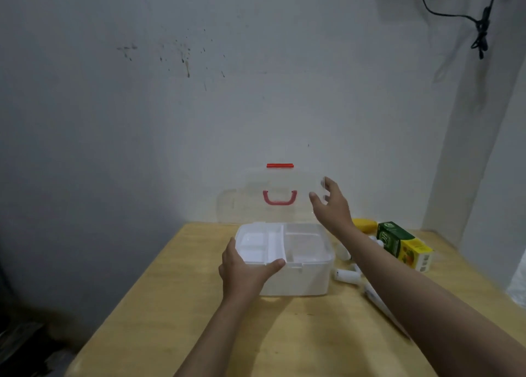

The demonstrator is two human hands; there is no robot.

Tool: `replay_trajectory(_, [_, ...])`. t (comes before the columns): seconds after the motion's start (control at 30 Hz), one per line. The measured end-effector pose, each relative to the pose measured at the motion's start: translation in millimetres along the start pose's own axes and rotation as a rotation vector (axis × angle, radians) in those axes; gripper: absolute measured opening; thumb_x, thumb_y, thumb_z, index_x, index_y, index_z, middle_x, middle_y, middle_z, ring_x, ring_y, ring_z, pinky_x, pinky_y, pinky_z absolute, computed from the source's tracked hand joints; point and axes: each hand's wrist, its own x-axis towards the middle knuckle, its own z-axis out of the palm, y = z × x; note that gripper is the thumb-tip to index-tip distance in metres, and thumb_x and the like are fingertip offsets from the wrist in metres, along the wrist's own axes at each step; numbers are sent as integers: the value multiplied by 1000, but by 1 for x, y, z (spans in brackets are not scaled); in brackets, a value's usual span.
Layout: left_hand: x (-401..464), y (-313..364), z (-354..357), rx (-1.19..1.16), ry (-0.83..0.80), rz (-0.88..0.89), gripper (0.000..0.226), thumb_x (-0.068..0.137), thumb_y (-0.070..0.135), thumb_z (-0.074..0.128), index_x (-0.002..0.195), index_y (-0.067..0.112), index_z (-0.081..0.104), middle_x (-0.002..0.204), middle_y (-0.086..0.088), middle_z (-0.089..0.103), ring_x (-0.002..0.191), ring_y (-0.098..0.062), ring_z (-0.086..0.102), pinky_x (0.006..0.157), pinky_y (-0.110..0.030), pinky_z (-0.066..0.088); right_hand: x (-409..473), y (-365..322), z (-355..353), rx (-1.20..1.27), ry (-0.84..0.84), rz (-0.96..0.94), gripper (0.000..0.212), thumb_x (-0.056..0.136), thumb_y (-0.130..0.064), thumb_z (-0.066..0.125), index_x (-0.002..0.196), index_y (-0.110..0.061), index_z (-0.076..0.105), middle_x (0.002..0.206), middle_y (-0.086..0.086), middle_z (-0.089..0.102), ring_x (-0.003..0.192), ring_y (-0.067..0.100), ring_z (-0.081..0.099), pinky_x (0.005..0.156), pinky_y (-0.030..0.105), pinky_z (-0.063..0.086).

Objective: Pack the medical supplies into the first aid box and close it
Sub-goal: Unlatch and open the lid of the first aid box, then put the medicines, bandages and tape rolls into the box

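White first aid box (296, 280) sits mid-table, clear lid (270, 194) upright behind it. Left hand (244, 274) grips box's front-left rim. Right hand (331, 206), fingers spread, empty, at lid's right edge. Supplies (398, 245) lie right of box, nearer right hand.

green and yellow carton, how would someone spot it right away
Start at the white first aid box on the wooden table, then look to its right, near the wall. The carton lies there, the only green and yellow thing with printing among plain white bottles.
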Motion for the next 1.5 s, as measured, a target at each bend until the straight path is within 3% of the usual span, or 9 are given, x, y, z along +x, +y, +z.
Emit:
replay_trajectory(0.3, [30, 2, 12, -10, 26, 5, 118, 45, 52, 87, 142, 26, 25, 143, 1, 38, 131, -26, 35, 97, -43, 43, 42, 17, 22, -54, -92, 64, 76, 89, -36, 59, 149, -17, 17, 156, 8, 26, 141, 29, 31, 112, 49, 35])
replay_trajectory(0.57, [35, -1, 12, -32, 11, 9, 115, 47, 47, 88, 141, 24, 25, 139, -1, 40, 129, -25, 37, 95, -42, 44, 43, 25, 3, -124, -152, 50, 68, 90, -35, 57, 147, -11, 26, 153, 8, 32, 138, 26, 36, 110, 41, 36])
replay_trajectory(0.8, [38, -3, 11, -33, 7, -1, 116, 50, 47, 88, 143, 22, 23, 144, -2, 37, 134, -28, 33, 101, -45, 40, -1, 64, -79, -474, 49, -112, 38, 87, -16, 61, 122, -4, 57, 126, 17, 56, 121, 32, 51, 101, 41, 39])
replay_trajectory(0.9, [42, -6, 11, -43, -12, -15, 118, 52, 45, 88, 145, 20, 21, 148, -3, 34, 136, -30, 32, 106, -47, 37, -24, 102, -121, -592, 173, -32, 33, 79, -10, 65, 111, -5, 65, 116, 23, 59, 111, 38, 54, 94, 43, 44])
replay_trajectory(1.0, [45, -9, 11, -49, -45, -15, 116, 55, 46, 86, 146, 20, 18, 150, -2, 30, 138, -30, 29, 108, -49, 35, -40, 130, -148, -640, 201, 120, 33, 78, -21, 68, 111, -15, 68, 120, 20, 57, 114, 39, 52, 92, 44, 45])
replay_trajectory(1.1, [46, -12, 12, -50, -51, -17, 116, 56, 46, 86, 146, 22, 17, 150, -2, 30, 138, -29, 28, 108, -49, 35, -49, 147, -154, -634, 166, 191, 35, 82, -26, 64, 117, -22, 64, 127, 16, 52, 108, 34, 55, 87, 42, 49])
replay_trajectory(1.23, [46, -14, 13, -49, -50, -12, 117, 55, 47, 87, 146, 23, 18, 149, -3, 31, 137, -30, 29, 107, -50, 35, -51, 151, -149, -529, 226, 186, 35, 86, -20, 61, 120, -19, 63, 116, 16, 55, 80, 18, 48, 78, 29, 40])
replay_trajectory(1.37, [45, -14, 13, -42, -52, -5, 116, 56, 45, 86, 146, 23, 17, 150, -3, 31, 138, -30, 28, 108, -50, 34, -51, 142, -154, -457, 289, 47, 30, 85, -20, 61, 114, -16, 65, 102, 12, 64, 84, 17, 54, 71, 28, 42])
replay_trajectory(1.5, [47, -14, 13, -65, -48, -12, 117, 54, 43, 88, 145, 23, 18, 148, -3, 33, 136, -29, 30, 107, -50, 35, -49, 108, -163, -384, 328, -86, 25, 82, -19, 71, 105, -12, 65, 91, 1, 66, 76, 16, 60, 62, 25, 47])
